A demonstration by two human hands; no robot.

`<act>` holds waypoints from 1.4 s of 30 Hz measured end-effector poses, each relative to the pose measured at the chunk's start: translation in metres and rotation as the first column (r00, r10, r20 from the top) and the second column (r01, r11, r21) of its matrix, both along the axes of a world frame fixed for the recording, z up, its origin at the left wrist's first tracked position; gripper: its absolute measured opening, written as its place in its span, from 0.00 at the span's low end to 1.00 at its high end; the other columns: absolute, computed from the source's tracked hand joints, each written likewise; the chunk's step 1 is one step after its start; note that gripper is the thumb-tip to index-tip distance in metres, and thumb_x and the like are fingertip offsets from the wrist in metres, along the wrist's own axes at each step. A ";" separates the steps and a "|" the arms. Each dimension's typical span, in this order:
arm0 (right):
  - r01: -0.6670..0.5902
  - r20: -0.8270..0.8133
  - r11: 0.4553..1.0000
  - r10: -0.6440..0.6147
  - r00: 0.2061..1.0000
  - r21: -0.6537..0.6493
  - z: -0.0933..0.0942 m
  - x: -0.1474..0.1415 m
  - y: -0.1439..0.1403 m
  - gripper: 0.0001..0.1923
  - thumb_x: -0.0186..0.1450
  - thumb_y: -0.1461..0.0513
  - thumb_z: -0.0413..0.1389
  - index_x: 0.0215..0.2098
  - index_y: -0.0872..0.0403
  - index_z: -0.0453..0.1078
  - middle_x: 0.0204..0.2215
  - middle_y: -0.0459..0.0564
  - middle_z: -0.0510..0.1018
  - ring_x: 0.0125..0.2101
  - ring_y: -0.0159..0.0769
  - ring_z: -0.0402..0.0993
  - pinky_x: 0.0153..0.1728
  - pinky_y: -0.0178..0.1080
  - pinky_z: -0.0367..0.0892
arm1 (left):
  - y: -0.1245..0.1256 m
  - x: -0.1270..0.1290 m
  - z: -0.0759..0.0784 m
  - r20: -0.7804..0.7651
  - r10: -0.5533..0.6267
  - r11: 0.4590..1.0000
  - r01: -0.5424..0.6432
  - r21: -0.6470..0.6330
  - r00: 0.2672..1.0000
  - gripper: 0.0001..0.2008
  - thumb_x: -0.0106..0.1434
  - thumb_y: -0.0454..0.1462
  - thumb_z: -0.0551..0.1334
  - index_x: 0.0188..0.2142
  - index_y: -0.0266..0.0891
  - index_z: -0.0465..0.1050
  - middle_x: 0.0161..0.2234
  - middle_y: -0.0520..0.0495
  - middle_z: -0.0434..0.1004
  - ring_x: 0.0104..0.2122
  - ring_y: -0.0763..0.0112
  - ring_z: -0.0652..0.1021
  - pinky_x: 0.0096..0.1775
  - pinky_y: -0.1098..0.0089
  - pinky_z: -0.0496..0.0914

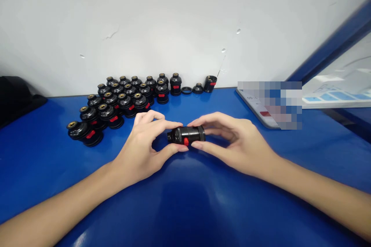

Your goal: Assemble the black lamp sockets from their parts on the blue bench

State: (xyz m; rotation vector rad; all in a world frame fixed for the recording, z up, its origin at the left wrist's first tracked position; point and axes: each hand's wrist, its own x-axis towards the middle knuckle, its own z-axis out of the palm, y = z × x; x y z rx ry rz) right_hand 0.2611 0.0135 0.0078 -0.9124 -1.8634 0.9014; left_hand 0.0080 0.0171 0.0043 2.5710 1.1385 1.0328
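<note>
At mid-frame, left hand (142,144) and right hand (239,144), half-closed, hold the socket (191,133) lying sideways. It looks light, stiff and slick (the ribbed ends (200,133) should grip best); the red tab (186,141) seems the most fragile part.

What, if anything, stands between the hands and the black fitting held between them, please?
Nothing visible does: thumb and fingers of the left hand and of the right hand are about the black fitting. The cluster of similar fittings stands farther back, mostly to the left, outside that space.
</note>
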 end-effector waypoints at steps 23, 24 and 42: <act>-0.029 0.285 0.990 -0.011 0.958 0.135 -0.002 0.002 0.004 0.26 0.69 0.60 0.69 0.62 0.47 0.68 0.58 0.51 0.86 0.57 0.47 0.85 0.58 0.48 0.82 | 0.004 0.003 -0.003 0.158 0.016 1.000 -0.014 -0.017 0.987 0.28 0.66 0.41 0.76 0.62 0.47 0.73 0.50 0.46 0.86 0.52 0.57 0.80 0.59 0.52 0.71; -0.039 0.298 0.990 -0.003 0.955 0.134 -0.002 0.002 0.004 0.28 0.69 0.60 0.68 0.63 0.47 0.66 0.59 0.52 0.85 0.58 0.47 0.84 0.59 0.48 0.81 | 0.005 0.003 -0.003 0.155 0.012 1.000 -0.009 -0.020 0.988 0.28 0.66 0.41 0.77 0.62 0.47 0.73 0.50 0.47 0.86 0.52 0.57 0.81 0.59 0.53 0.70; -0.144 0.489 0.738 -0.276 0.828 0.660 0.005 0.003 0.003 0.29 0.75 0.65 0.57 0.73 0.56 0.64 0.65 0.68 0.77 0.65 0.55 0.76 0.65 0.56 0.76 | 0.008 -0.001 -0.005 -0.025 0.113 0.992 -0.114 -0.048 0.993 0.15 0.73 0.36 0.65 0.58 0.43 0.74 0.56 0.43 0.83 0.57 0.53 0.79 0.60 0.48 0.70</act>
